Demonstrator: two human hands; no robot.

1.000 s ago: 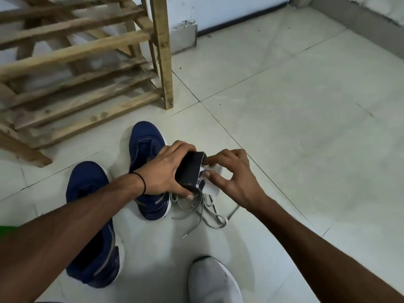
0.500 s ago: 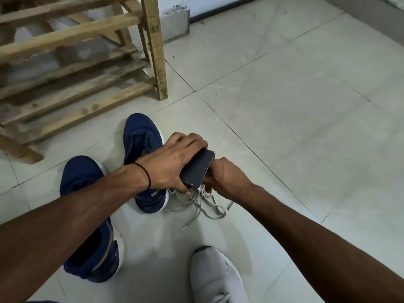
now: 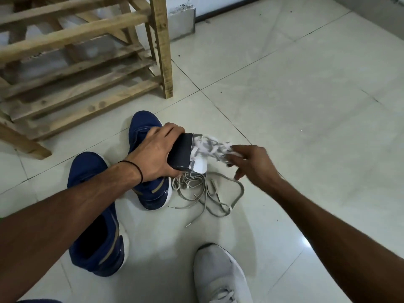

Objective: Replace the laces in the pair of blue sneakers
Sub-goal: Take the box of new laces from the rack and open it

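Now the new laces (image 3: 209, 146) are coming out. A second ago both hands were bunched at the mouth of the dark packet (image 3: 180, 153), with the right fingertips picking at its white end. Half a second ago the right hand was closed tight against it. At this moment the right hand (image 3: 255, 165) has drawn away to the right, and a pale bundle trails between it and the packet mouth.

- Left hand (image 3: 156, 154): fingers over the top of the packet, thumb beneath, gripping it firmly above the floor (image 3: 306, 106). Black band (image 3: 135, 169) on the wrist.
- Right hand: thumb and forefinger look pinched on the far end of the bundle, the other fingers hanging loose. Motion blur makes the pinch hard to confirm.
- A white card (image 3: 200, 166) pokes from the packet's lower edge.
- Old laces (image 3: 205, 191), grey, lie in a loose tangle on the tiles just below the packet.
- Far sneaker (image 3: 143, 127) stands on the floor, partly behind the left hand, its heel touching the tangle.
- Near sneaker (image 3: 96, 232) lies under the left forearm. I cannot see the eyelets of either.
- Wooden rack (image 3: 87, 68) behind. A grey shoe (image 3: 218, 278) shows at the bottom edge.

Judgement: with the old pair lying loose, removal looks finished. Unpacking is nearly done, since part of the bundle is still inside the packet. Threading has not begun, and the bundle will need untangling first.
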